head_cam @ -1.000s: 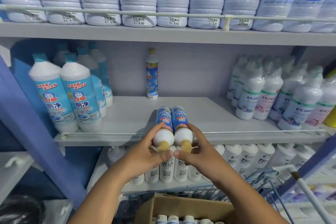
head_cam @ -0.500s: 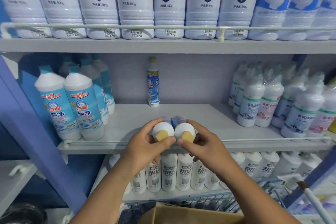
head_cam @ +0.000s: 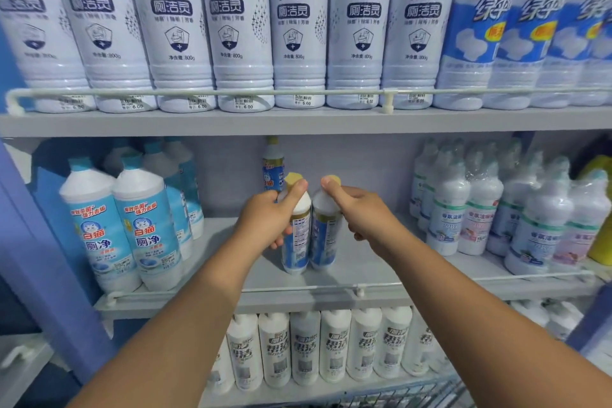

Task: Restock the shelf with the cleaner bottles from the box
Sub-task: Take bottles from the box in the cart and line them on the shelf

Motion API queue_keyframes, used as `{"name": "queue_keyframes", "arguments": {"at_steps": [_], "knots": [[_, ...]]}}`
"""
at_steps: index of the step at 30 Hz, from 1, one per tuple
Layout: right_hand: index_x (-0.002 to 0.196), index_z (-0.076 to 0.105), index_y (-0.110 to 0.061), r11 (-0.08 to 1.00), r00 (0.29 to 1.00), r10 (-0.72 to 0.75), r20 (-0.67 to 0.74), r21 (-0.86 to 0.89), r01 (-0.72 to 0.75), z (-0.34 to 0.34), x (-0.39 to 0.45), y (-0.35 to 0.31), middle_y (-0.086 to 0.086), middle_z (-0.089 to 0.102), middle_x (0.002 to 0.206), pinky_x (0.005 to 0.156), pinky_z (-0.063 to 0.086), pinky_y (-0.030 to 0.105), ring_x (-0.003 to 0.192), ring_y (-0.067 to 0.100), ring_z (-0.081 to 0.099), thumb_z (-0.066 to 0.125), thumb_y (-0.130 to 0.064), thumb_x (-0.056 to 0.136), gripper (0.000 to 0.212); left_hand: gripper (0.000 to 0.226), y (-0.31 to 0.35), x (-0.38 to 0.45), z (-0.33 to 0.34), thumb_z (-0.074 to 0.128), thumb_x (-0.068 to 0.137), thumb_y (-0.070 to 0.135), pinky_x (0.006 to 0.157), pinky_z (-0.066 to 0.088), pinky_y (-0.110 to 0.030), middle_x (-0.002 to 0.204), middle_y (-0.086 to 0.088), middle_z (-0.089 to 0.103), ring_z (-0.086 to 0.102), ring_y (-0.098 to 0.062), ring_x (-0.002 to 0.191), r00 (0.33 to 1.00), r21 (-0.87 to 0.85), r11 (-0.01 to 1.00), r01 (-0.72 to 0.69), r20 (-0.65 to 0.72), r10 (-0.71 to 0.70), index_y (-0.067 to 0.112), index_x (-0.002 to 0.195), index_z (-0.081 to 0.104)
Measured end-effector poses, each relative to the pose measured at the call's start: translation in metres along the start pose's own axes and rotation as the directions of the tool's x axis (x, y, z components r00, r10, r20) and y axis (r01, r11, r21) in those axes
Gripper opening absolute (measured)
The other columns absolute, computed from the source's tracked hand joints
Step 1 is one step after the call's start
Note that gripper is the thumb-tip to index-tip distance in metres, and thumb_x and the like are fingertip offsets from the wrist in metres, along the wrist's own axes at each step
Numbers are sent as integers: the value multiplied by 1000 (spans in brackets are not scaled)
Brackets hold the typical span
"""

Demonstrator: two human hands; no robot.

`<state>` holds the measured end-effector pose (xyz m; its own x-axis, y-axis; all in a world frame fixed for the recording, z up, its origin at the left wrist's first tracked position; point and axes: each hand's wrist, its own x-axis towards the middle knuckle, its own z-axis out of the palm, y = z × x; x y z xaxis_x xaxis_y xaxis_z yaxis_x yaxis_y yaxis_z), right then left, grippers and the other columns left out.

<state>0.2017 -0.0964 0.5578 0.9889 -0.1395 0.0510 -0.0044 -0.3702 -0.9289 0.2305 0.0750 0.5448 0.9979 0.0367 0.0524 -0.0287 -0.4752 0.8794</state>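
Note:
Two slim cleaner bottles with blue labels and yellow caps stand upright side by side on the middle shelf (head_cam: 364, 275). My left hand (head_cam: 265, 222) grips the neck of the left bottle (head_cam: 296, 242). The right bottle (head_cam: 323, 242) is held near its cap by my right hand (head_cam: 367, 215). A third bottle of the same kind (head_cam: 273, 164) stands behind them against the back wall. The box is out of view.
Large blue-labelled white bottles (head_cam: 139, 228) fill the shelf's left end and wrapped white bottles (head_cam: 477, 209) its right end. A low guard rail (head_cam: 357, 290) runs along the shelf front. Tall bottles line the top shelf (head_cam: 298, 122); white bottles (head_cam: 304, 348) fill the lower one.
Both hands carried the two bottles from lying horizontal at the shelf front, tipped them upright and moved them deeper onto the shelf. The view rose and the box dropped out of sight.

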Motion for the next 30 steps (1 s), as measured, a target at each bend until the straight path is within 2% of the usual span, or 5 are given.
{"name": "queue_keyframes", "arguments": {"at_steps": [9,15,18,23,30], "knots": [[126,63,-23,989,997,79,-4,-126,-79,13,51,-4,7,63,127,94,48,44,107,27,58,32,-86,81,84,64,-18,49,14,43,83,80,75,59,-38,80,3,72,68,-16,75,992,72,995,-74,-97,81,22,86,70],[126,53,-25,992,994,112,16,57,-113,31,63,5,2,64,115,82,42,37,97,19,59,29,-83,86,74,52,-26,55,17,51,87,70,66,58,-31,81,6,72,68,-12,71,994,4,997,-75,-75,75,22,95,70],[129,44,-33,988,1000,-19,22,153,16,40,56,40,-6,64,121,87,50,35,104,11,62,51,-66,92,50,38,-39,46,20,62,88,58,67,57,-28,89,8,75,69,-8,75,993,-30,993,-114,-43,112,23,101,69],[137,50,-27,999,994,-41,97,34,38,45,42,107,-9,62,132,91,51,25,117,12,61,72,-29,91,51,46,-77,26,32,72,88,32,60,38,-4,112,10,57,57,-2,87,989,108,983,-148,35,145,35,130,55],[138,48,-25,998,996,9,89,-57,-4,53,48,124,-10,59,133,92,49,26,111,7,56,71,-19,93,51,45,-105,34,48,66,94,19,78,51,-15,126,8,67,63,3,95,987,-26,997,-79,136,82,28,136,53]]}}
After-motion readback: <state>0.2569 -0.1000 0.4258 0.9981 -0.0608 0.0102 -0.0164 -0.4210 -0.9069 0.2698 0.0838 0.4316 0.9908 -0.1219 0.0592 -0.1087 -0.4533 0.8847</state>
